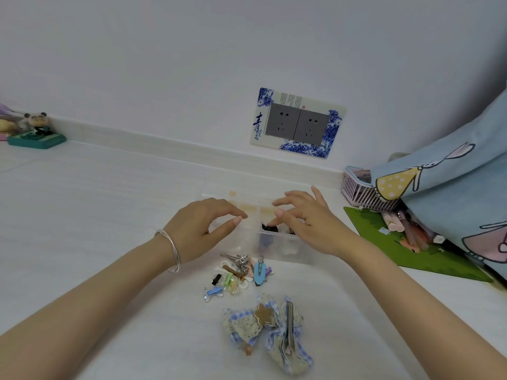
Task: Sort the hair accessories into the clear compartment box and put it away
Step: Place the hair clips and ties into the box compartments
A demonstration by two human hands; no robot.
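Observation:
The clear compartment box [274, 255] stands on the white surface in the middle of the view. My left hand [200, 231], a silver bangle on its wrist, hovers over the box's left side with fingers curved and nothing visibly in them. My right hand [307, 223] reaches over the right side with straight fingers, the tips at some dark accessories [270, 228] inside a compartment. In front of the box lies a loose pile of small hair clips [241, 272], among them a blue one and several metal ones. Nearer to me lie two lace and blue-gingham bows [263, 327].
At the right, a pink slatted basket [356, 190] stands by the wall, a green mat [406, 250] holds pens, and a blue cartoon-print fabric [452, 187] hangs over both. A double wall socket [299, 123] is behind the box. A panda figurine [37, 130] stands far left.

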